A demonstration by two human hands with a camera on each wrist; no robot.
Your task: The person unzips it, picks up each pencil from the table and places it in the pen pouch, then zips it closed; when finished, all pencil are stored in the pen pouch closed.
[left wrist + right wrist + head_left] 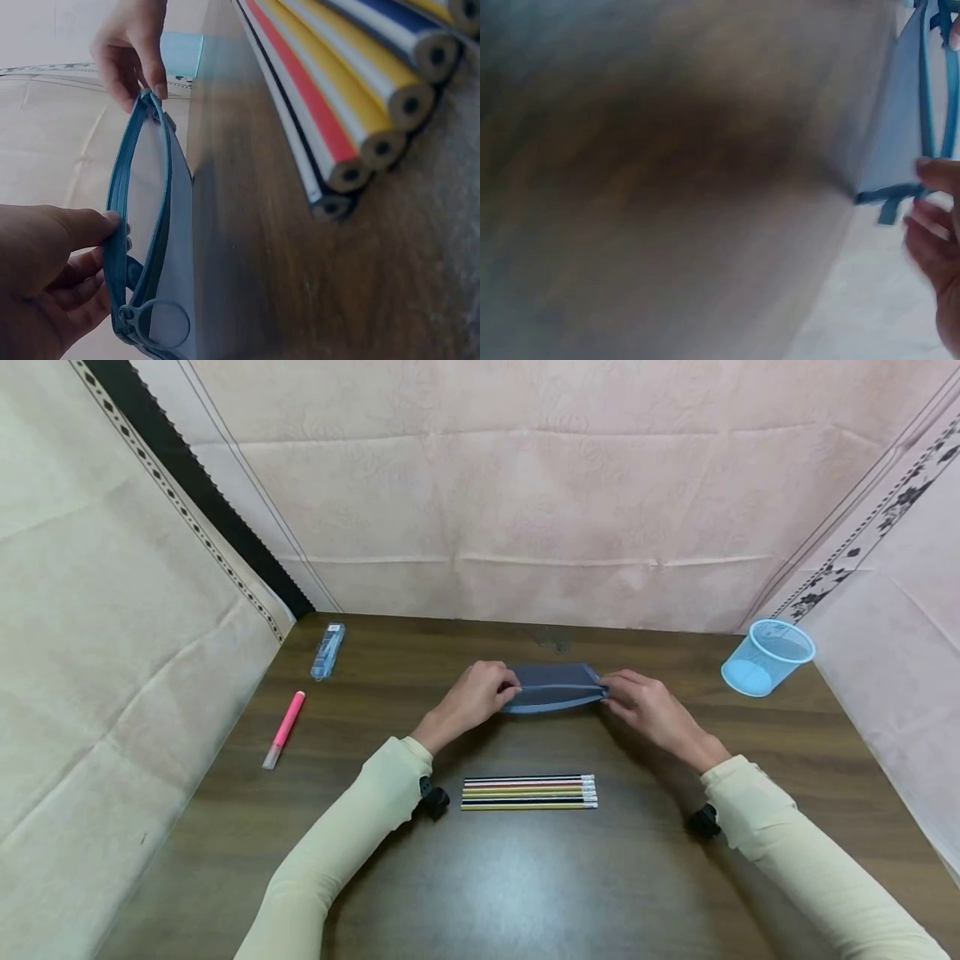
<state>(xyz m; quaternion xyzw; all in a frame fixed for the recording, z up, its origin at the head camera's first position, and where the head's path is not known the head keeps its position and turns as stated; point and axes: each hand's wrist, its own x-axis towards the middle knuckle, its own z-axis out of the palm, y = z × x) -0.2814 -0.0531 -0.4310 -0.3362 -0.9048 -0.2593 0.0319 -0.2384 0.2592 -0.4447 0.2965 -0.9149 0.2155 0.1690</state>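
A blue zippered pouch [553,677] stands on the table between both hands, its zipper undone and its mouth gaping. My left hand [482,692] pinches the rim at the left end, close to the round zipper pull [161,322] seen in the left wrist view. At the other end, my right hand [651,706] pinches the pouch's corner between thumb and fingers. Nearer to me, several striped pencils [528,793] lie side by side in a row. The left wrist view shows their unsharpened ends up close.
On the left of the wooden table [517,885] lie a pink marker [287,727] and a small blue packet [327,652]. A translucent blue cup [768,657] stands at the back right. Pale patterned cloth [525,518] hangs behind the table.
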